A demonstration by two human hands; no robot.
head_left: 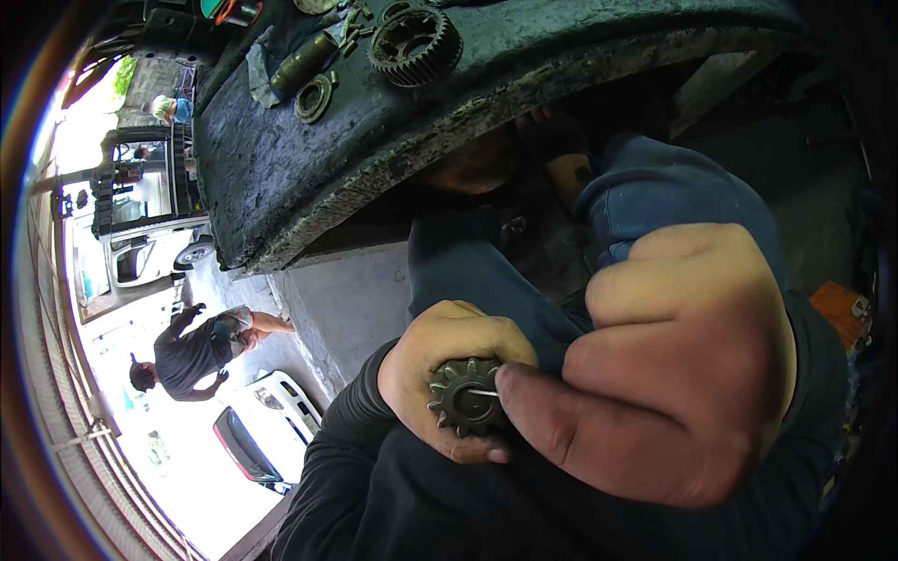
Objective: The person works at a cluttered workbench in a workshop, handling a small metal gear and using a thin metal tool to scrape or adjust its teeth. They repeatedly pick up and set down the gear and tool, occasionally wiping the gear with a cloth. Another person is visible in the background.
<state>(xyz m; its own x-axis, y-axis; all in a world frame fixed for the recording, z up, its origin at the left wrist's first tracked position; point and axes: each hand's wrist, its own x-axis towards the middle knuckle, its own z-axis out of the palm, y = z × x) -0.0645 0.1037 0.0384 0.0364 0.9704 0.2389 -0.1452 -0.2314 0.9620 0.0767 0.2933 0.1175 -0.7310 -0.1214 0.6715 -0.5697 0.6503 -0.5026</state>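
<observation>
My left hand (432, 348) is wrapped round a small dark toothed gear (456, 398), its face turned up toward me. My right hand (673, 374) is closed close beside it, thumb tip at the gear's right side, pinching a thin light metal piece (482, 393) that reaches into the gear's centre bore. What the piece is I cannot make out, and the right fingertips are mostly hidden. Both hands are over my lap, above my dark trousers.
A grimy bench (281, 168) above holds a large gear (414, 47), a brass-coloured cylinder (304, 65), a ring (314, 98) and several small parts. At left are a walking person (195, 348) in dark clothes, a white car (267, 425) and another vehicle (150, 262).
</observation>
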